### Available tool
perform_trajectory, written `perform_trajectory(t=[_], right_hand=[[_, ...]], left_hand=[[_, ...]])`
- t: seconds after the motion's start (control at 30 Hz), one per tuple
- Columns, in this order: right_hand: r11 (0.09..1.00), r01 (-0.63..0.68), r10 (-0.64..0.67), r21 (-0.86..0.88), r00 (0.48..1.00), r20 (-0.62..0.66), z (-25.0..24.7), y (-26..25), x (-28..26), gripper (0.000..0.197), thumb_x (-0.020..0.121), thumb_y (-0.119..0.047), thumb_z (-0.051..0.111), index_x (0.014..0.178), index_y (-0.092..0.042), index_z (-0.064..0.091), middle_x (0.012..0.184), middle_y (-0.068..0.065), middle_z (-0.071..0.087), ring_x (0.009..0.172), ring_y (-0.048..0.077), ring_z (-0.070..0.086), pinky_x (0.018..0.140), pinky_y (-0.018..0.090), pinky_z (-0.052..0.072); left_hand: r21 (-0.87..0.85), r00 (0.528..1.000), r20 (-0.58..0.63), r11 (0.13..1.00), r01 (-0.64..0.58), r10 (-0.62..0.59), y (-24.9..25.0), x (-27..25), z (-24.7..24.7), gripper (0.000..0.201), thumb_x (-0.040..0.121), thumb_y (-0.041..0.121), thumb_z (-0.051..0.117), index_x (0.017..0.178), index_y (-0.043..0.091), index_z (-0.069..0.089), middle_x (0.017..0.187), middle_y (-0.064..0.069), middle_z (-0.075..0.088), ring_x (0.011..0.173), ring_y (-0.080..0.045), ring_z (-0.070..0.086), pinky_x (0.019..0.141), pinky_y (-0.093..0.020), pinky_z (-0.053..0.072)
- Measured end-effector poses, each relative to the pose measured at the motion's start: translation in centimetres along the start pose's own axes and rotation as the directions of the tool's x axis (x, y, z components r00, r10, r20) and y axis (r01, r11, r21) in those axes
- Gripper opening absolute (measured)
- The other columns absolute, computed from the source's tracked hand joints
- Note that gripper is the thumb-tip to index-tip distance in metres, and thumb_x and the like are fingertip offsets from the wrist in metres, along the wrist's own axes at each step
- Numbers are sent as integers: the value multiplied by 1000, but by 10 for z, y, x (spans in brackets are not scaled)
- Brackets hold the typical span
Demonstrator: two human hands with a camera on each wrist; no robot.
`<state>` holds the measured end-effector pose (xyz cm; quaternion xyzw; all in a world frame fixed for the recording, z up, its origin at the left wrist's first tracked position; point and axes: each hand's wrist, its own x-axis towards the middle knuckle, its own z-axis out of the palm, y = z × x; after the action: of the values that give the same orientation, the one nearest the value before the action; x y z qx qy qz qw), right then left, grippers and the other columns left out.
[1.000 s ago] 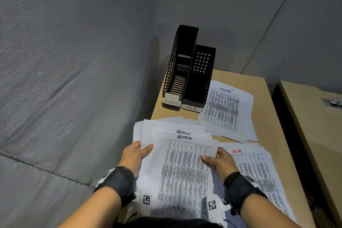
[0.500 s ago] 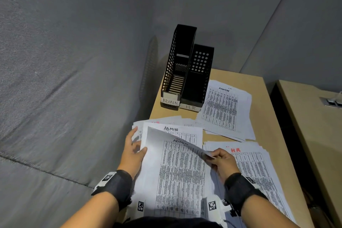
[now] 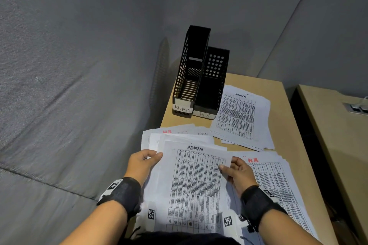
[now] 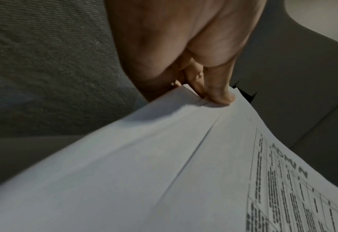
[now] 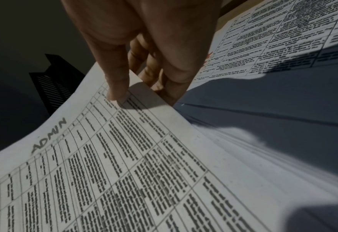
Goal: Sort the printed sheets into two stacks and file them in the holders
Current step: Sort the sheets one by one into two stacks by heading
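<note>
Near the desk's front edge lies a loose pile of printed sheets (image 3: pixel 179 139). Its top sheet, headed ADMIN (image 3: pixel 195 185), is lifted a little off the pile. My right hand (image 3: pixel 227 164) pinches that ADMIN sheet (image 5: pixel 124 157) at its upper right edge, thumb (image 5: pixel 116 87) on top and fingers underneath. My left hand (image 3: pixel 153 156) grips the pile's left edge, its thumb (image 4: pixel 219 94) pressing on the sheets (image 4: pixel 144 157). An HR stack (image 3: pixel 278 185) lies to the right, an ADMIN stack (image 3: pixel 239 115) behind it. Two black holders stand at the back, labelled ADMIN (image 3: pixel 189 75) and HR (image 3: pixel 213 85).
The wooden desk (image 3: pixel 282 135) is narrow and sits against grey fabric partition walls (image 3: pixel 79 65) on the left and behind. A second wooden table (image 3: pixel 338 145) with a socket plate (image 3: pixel 356 108) stands to the right across a dark gap.
My right hand lifted the top ADMIN sheet's right corner and now pinches it. My left hand shifted from lying on the pile to gripping its left edge.
</note>
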<state>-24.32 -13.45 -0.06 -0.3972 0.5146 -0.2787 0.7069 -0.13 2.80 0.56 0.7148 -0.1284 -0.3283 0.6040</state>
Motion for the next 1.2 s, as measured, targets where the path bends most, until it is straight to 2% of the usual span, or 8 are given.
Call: perform_trajectory(t=[0.2, 0.47, 0.63, 0.73, 0.8, 0.9, 1.07, 1.2], right_hand=[[999, 11, -12, -45, 1000, -26, 0, -4, -3, 28, 72, 17, 69, 65, -7, 56, 76, 14, 60, 76, 26, 60, 70, 30, 55], [1000, -12, 11, -13, 1000, -30, -2, -4, -1, 37, 78, 31, 45, 64, -3, 49, 83, 18, 61, 77, 29, 63, 53, 22, 58], [997, -51, 56, -61, 995, 87, -4, -4, -2, 40, 75, 35, 41, 60, -2, 47, 88, 20, 72, 91, 40, 67, 52, 31, 59], [994, -98, 103, -54, 989, 103, -7, -4, -4, 40, 72, 36, 43, 62, -3, 46, 93, 22, 72, 94, 42, 67, 53, 33, 59], [992, -126, 127, -18, 977, 171, -6, -8, -8, 35, 64, 27, 66, 72, -3, 49, 99, 26, 66, 87, 39, 67, 59, 36, 58], [985, -152, 167, -83, 961, 221, 0, -17, -13, 47, 65, 24, 69, 99, -3, 51, 103, 15, 67, 87, 22, 65, 82, 41, 56], [966, -112, 161, -232, 966, 201, 15, -22, -18, 42, 73, 27, 58, 114, 20, 52, 98, 17, 63, 82, 24, 62, 54, 17, 54], [981, -123, 152, -147, 966, 209, 18, -21, -13, 29, 70, 32, 55, 98, 29, 52, 135, -2, 45, 112, 25, 52, 56, 19, 56]], left_hand=[[-151, 995, -8, 984, 94, -96, 0, -1, 0, 14, 70, -3, 78, 68, 1, 65, 70, -8, 65, 72, -22, 61, 82, -30, 50], [-261, 965, 62, 929, 261, -253, -6, -2, -3, 6, 83, 3, 68, 78, 1, 64, 87, -19, 67, 86, -28, 62, 95, -45, 48], [-268, 955, 92, 917, 295, -281, -8, -1, -7, 15, 89, 12, 63, 97, -1, 63, 101, -21, 66, 94, -29, 60, 96, -48, 47], [-234, 952, 133, 924, 301, -276, -8, -2, -8, 12, 92, 12, 59, 96, 2, 63, 99, -20, 65, 88, -27, 62, 86, -44, 51], [-204, 942, 191, 927, 314, -276, -6, -5, -8, 12, 92, 15, 58, 92, 4, 63, 97, -19, 66, 80, -25, 65, 80, -39, 53], [-215, 916, 262, 907, 362, -304, -3, -6, -8, 25, 93, 21, 57, 100, -1, 67, 105, -19, 71, 94, -30, 67, 92, -46, 51], [-253, 952, 188, 925, 283, -240, 0, -4, -4, 11, 88, -4, 58, 95, 0, 66, 92, -16, 72, 72, -22, 71, 65, -32, 59], [-277, 973, 142, 936, 217, -183, 1, -4, -7, 21, 80, -17, 59, 85, 4, 62, 84, -11, 74, 68, -18, 71, 59, -23, 57]])
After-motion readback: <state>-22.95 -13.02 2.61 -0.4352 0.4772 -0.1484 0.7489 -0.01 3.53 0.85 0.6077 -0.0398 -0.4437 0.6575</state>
